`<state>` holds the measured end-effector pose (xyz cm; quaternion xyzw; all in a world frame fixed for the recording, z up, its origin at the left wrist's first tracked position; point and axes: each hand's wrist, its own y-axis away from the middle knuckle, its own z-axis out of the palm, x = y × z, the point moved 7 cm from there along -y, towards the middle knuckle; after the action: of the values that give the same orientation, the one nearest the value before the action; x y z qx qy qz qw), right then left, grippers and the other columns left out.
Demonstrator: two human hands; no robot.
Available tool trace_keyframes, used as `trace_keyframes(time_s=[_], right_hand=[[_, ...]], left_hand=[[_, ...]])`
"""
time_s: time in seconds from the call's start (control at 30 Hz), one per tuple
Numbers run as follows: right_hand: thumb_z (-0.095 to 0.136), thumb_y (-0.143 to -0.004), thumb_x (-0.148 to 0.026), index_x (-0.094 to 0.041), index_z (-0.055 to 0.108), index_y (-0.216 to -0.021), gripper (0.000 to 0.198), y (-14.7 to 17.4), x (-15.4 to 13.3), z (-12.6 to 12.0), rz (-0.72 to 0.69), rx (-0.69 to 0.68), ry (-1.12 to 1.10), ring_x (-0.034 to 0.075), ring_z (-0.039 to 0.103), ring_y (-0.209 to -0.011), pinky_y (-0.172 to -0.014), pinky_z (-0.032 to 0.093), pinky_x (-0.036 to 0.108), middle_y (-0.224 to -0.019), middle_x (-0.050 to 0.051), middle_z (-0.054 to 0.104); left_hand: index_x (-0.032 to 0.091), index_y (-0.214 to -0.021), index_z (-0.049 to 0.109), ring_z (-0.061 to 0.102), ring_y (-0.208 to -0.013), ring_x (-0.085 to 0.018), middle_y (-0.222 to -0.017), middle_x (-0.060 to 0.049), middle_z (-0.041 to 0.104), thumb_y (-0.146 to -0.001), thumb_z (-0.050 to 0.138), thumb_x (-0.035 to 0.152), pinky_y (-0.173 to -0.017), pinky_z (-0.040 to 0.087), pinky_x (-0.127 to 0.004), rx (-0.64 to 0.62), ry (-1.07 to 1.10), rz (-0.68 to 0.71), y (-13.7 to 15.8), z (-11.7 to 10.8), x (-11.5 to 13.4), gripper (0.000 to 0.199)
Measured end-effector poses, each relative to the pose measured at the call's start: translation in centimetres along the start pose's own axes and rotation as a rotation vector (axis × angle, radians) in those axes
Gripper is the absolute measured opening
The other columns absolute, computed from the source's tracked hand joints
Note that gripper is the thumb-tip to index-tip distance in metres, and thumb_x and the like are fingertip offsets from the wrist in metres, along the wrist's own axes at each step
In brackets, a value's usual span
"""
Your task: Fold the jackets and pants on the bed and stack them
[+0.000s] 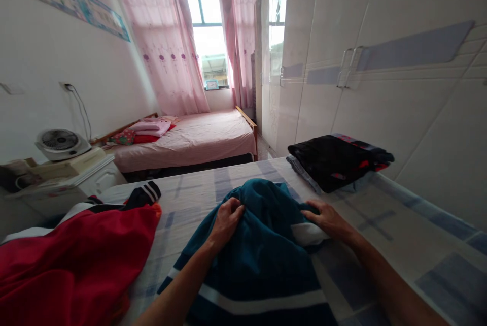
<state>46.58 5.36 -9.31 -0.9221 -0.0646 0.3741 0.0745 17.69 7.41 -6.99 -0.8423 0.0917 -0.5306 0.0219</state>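
One teal garment (262,255), soft, creased, domed at the far end, white-banded nearer, on a smooth patterned sheet (186,184). To the left, a rumpled red garment (83,250); beyond, at right, stacked black clothes (331,161). Teal cloth pinched by left hand (228,217) and right hand (321,217), bunched between both.

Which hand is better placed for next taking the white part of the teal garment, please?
Probably the right hand: it grips the teal garment close beside the white part, while the left hand pinches the garment farther left.
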Motion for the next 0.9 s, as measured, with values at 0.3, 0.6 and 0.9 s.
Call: trace_keyframes(time_s=[0.3,0.6,0.9], right_hand=[[0.053,-0.084,-0.037,-0.020,0.057,-0.090,0.018,1.7,-8.4,-11.1,-0.352,0.929,0.241,0.023,0.055,-0.091,-0.083,0.041,0.037,-0.093,0.006,0.058],[0.048,-0.085,-0.038,-0.021,0.058,-0.091,0.021,-0.9,-5.7,-5.7,-0.248,0.669,0.162,0.022,0.056,-0.087,-0.077,0.041,0.035,-0.090,0.005,0.060],[0.041,-0.080,-0.036,-0.018,0.056,-0.091,0.026,-1.9,1.6,0.9,0.059,0.428,0.013,0.022,0.061,-0.083,-0.075,0.046,0.035,-0.091,0.009,0.063]], left_hand=[[0.019,-0.078,0.056,0.049,-0.064,-0.012,-0.069,0.003,0.053,-0.081,0.056,0.037,-0.056,0.039,-0.021,0.182,-0.067,0.378,2.0,-12.3,9.2,0.018],[0.020,-0.075,0.057,0.054,-0.067,-0.013,-0.070,0.003,0.058,-0.083,0.051,0.032,-0.064,0.041,-0.023,0.379,-0.520,0.587,5.1,-16.0,12.2,0.017],[0.020,-0.079,0.054,0.049,-0.061,-0.013,-0.067,0.004,0.052,-0.085,0.043,0.040,-0.058,0.040,-0.022,0.455,-0.294,0.125,3.5,-16.4,7.2,0.024]])
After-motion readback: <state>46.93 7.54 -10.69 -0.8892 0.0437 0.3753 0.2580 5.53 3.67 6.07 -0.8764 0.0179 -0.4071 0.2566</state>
